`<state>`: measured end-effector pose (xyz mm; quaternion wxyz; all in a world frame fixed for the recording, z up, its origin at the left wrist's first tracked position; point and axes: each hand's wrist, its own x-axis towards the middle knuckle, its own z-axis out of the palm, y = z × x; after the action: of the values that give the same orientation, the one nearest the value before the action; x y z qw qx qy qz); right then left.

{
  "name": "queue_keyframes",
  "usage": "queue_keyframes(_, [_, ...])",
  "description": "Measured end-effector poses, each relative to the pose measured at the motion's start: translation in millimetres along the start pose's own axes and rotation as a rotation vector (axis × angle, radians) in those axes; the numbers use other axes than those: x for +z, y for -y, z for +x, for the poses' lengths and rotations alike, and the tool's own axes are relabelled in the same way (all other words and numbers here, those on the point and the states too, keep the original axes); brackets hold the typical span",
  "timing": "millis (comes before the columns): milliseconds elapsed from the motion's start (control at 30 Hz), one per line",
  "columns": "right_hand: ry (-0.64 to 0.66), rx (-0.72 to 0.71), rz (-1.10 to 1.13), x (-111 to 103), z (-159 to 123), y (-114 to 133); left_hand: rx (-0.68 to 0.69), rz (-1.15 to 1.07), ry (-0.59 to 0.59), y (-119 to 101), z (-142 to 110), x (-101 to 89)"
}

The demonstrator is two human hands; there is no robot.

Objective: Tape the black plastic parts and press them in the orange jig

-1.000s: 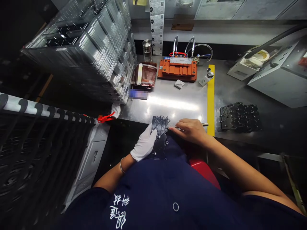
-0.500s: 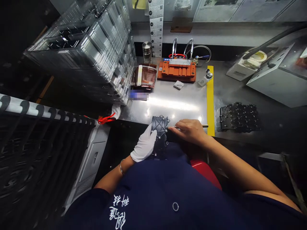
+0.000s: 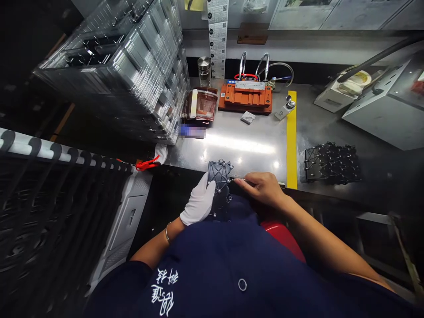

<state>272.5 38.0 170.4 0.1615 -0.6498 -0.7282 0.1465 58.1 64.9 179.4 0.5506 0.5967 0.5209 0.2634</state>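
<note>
My left hand (image 3: 199, 201), in a white glove, is closed on a black ribbed plastic part (image 3: 219, 172) at the front edge of the metal bench. The part has cross-shaped ribs and several small round bosses, and its lower end hangs down in front of my shirt. My bare right hand (image 3: 263, 187) is closed round a slim hand tool with a thin metal tip (image 3: 233, 179). The tip reaches the right edge of the part, beside a boss. Most of the tool's handle is hidden in my fingers; its end shows behind the hand.
Several similar black parts (image 3: 333, 162) lie at the right, beyond a yellow tape strip (image 3: 291, 145). An orange fixture (image 3: 245, 98), a small dispenser bottle (image 3: 285, 108) and a crumpled white piece (image 3: 247, 117) stand behind. Stacked clear trays (image 3: 142, 62) rise at the left, near red-handled scissors (image 3: 147, 164).
My right hand and the tool have moved slightly down and toward me, along the part's right edge. The part has shifted a little to the left in my left hand.
</note>
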Motion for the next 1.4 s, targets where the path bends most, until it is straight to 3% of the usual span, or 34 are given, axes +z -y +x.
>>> queue_keyframes(267, [-0.138,0.101,-0.006,14.7,-17.5,25.8,0.016,0.019,-0.055,0.8,-1.4,1.0])
queue_keyframes(467, [-0.223,0.153,-0.015,14.7,-19.2,27.5,0.037,0.036,-0.046,-4.3,-1.9,2.1])
queue_keyframes(833, [-0.215,0.163,0.008,14.5,-20.8,29.3,0.005,0.023,-0.048,-8.6,-5.7,3.4])
queue_keyframes(1033, [-0.156,0.193,0.193,7.6,-20.4,26.2,0.043,0.105,-0.066,-3.2,-1.2,-0.1])
queue_keyframes(1133, [-0.117,0.146,0.439,-12.4,-9.5,17.2,0.131,0.305,-0.032,-4.1,16.3,-16.8])
queue_keyframes(1233, [-0.233,0.139,0.590,-32.7,10.2,9.3,0.335,0.528,0.071,-11.9,35.2,-39.1])
queue_keyframes(1267, [-0.217,0.135,0.623,-36.2,17.2,7.8,0.405,0.578,0.125,-15.5,39.6,-45.1])
queue_keyframes(1333, [-0.044,0.090,0.698,-36.6,28.4,6.1,0.511,0.638,0.230,-22.1,44.1,-52.7])
queue_keyframes(1400, [0.103,0.059,0.764,-29.9,33.5,4.4,0.556,0.627,0.236,-24.6,44.2,-54.5])
